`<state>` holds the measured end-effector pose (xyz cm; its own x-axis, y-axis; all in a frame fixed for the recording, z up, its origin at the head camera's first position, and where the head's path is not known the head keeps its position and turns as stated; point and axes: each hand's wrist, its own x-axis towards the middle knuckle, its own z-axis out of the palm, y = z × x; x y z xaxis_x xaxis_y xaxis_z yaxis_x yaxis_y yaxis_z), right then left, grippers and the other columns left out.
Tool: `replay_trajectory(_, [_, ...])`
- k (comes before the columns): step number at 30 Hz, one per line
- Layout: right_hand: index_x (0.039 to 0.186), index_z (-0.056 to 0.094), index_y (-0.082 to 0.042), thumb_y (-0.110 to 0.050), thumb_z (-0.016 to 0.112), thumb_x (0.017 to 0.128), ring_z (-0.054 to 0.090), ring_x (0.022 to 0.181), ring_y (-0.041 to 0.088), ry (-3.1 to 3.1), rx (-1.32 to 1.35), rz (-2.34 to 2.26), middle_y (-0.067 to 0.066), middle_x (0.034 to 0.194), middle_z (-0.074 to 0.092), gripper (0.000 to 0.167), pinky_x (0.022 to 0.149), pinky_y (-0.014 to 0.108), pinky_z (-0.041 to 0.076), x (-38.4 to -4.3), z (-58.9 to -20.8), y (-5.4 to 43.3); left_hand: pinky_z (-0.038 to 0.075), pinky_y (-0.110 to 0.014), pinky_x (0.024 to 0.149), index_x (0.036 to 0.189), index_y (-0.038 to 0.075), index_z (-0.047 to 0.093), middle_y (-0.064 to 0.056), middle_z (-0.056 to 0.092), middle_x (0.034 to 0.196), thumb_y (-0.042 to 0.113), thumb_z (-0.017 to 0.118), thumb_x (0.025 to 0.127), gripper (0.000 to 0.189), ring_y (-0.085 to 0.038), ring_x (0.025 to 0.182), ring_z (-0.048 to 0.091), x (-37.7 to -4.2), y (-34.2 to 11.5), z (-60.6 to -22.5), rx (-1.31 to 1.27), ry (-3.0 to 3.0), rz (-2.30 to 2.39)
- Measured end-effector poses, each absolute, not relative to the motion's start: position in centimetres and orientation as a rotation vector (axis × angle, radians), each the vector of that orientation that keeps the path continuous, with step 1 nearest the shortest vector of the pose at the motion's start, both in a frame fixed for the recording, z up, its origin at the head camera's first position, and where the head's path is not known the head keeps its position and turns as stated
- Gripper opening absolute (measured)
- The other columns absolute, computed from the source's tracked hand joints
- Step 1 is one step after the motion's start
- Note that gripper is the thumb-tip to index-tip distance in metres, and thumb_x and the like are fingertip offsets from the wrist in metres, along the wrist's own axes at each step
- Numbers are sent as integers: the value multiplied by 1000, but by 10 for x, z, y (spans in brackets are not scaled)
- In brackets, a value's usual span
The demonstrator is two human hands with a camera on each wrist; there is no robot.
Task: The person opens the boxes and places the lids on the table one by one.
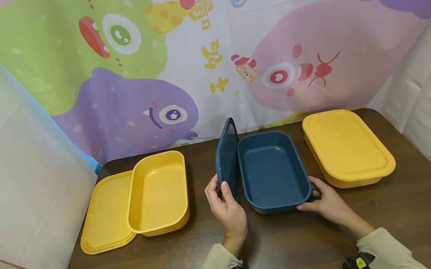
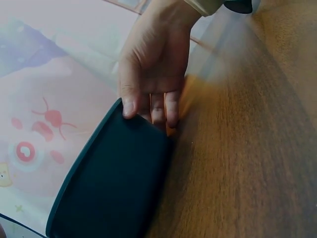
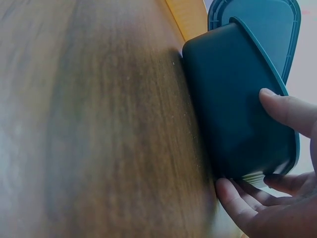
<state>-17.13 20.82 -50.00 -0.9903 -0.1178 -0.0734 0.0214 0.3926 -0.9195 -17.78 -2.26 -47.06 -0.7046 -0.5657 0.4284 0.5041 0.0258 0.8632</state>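
Note:
My left hand (image 1: 228, 213) pinches the near end of a dark blue lid (image 1: 228, 158), thumb on one face and fingers behind. The lid stands tilted on edge, just left of a dark blue rectangular food container (image 1: 274, 172). That container is uncovered, and its inside shows bare. My right hand (image 1: 330, 203) holds the container's near right corner, with the thumb on the near wall and the fingers around the right side. In the left wrist view the lid (image 2: 111, 173) slopes away below the thumb. The right wrist view shows the container's outer wall (image 3: 237, 104) above the wood.
On the left, an uncovered yellow container (image 1: 159, 194) overlaps a flat yellow lid (image 1: 106, 214). A yellow container with its lid on (image 1: 347, 145) stands at the right. Behind the brown wooden table (image 1: 295, 254) hangs a cartoon-printed curtain (image 1: 219, 105).

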Motion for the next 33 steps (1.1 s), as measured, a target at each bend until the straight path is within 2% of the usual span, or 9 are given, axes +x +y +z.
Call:
replay_trajectory(9, [146,29,9,-9,80,78,56,121,43,2489,-91,-1694,33,136,51,88,80,18,50,-171,-500,208,46,-18,87,122,-8,55,-21,54,113,7,51,100,27,-11,97,53,-174,-24,-470,54,-1570,-1812])
replay_trajectory(23, [147,29,9,-11,81,78,55,121,42,2504,-81,-1642,32,136,50,88,82,22,50,-172,-498,209,47,-15,85,121,-15,51,-25,55,108,0,54,97,28,-5,96,56,-170,-30,-475,-20,-1553,-1871])
replay_trajectory(33, [148,28,7,-15,81,79,55,122,40,2494,-49,-1617,30,138,50,89,81,21,48,-171,-495,208,47,-18,77,118,-9,57,-23,61,100,3,59,95,27,-7,88,56,-165,-38,-480,28,-1613,-1828])
